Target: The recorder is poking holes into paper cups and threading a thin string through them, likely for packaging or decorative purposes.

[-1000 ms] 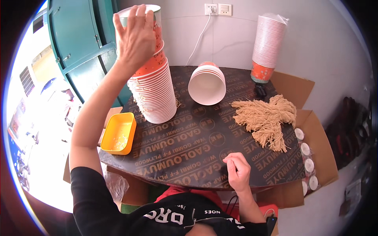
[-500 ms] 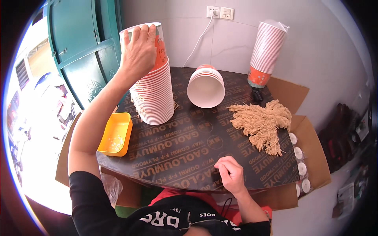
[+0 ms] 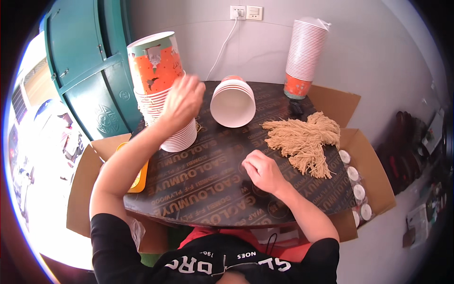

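A tall stack of white-rimmed paper cups (image 3: 184,141) stands at the left of the table, topped by an orange and green printed cup (image 3: 155,66). In front of the stack, my left hand (image 3: 182,103) is raised, its fingers smeared by motion. My right hand (image 3: 265,173) is closed over the table's middle; whether anything is in its fingers is hidden. Beyond it, a short nest of paper cups (image 3: 233,108) lies on its side, mouth toward me. To the right is a bundle of tan cotton strings (image 3: 307,139).
At the back right stands a plastic-wrapped stack of cups (image 3: 306,54), with a small black object (image 3: 296,107) near its base. A yellow tray (image 3: 138,184) is partly behind my left forearm. Open cardboard boxes (image 3: 373,175) flank the table (image 3: 208,189); the right one holds several white rolls.
My left hand has come off the top cup and moved down and right, in front of the stack. My right hand has shifted slightly up and left. The view has turned a little.
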`<state>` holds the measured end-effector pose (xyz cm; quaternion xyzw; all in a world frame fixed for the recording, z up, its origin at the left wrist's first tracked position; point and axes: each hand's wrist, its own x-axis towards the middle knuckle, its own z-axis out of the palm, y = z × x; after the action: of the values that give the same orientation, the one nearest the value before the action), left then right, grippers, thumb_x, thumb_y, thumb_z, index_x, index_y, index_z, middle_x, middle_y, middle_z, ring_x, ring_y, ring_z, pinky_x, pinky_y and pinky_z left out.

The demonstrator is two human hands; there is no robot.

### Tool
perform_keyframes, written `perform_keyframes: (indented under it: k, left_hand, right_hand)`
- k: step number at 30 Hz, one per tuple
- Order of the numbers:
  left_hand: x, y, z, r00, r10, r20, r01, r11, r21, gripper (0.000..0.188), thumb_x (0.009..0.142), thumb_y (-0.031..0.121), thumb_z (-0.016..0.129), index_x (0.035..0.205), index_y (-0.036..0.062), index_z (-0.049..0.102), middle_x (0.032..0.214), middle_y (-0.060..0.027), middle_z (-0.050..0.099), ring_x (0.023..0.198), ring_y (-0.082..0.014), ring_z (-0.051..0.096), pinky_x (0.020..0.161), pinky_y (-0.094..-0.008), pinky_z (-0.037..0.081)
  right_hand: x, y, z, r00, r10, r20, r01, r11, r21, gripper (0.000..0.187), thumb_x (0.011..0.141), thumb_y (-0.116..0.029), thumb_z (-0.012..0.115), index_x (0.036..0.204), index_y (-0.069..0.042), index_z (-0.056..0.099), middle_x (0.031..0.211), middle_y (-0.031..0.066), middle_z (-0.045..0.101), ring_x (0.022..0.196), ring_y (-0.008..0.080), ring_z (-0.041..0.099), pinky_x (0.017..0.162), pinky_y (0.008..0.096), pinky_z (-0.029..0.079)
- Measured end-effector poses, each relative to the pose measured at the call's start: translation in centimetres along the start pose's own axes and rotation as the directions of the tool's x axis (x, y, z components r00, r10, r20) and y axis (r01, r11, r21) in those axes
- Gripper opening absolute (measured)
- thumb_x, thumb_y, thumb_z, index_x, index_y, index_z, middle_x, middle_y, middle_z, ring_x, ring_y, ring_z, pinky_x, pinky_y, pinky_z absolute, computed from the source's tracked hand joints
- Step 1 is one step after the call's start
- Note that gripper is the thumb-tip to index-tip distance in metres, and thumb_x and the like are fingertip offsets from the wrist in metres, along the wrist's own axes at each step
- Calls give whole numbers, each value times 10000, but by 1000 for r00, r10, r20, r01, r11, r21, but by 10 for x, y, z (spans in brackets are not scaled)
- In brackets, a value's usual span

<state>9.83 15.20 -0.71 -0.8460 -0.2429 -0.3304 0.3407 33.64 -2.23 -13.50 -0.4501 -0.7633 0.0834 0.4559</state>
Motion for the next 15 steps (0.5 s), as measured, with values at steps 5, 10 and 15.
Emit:
perform_keyframes:
  k: [5,10,15]
  left_hand:
    - [-18,28,87,773,-547,322,634,657,-407,323,826,107,716,1042,-37,524,899,-220,619,820,-389,632,745,-463,504]
    - [-45,57,166,612,-779,137,728,486,-484,379,824,104,725,1105,-51,522,1054,-239,571,949,-375,585,821,-442,486]
    - [-59,80,196,471,-878,85,715,324,-619,254,861,63,685,1050,-26,542,889,-129,599,769,-235,628,722,-369,509]
  right_hand:
    - [20,47,7,974,173,-145,-186,979,-83,93,882,-62,627,954,-4,616,897,169,626,819,349,642,726,427,519]
    - [56,106,21,943,188,-275,-228,966,-123,229,855,-17,641,1065,15,556,975,182,592,848,321,629,767,419,508]
    - [91,144,43,851,186,-491,-286,949,-135,312,851,-38,700,1117,23,548,1013,158,588,810,244,641,760,370,525]
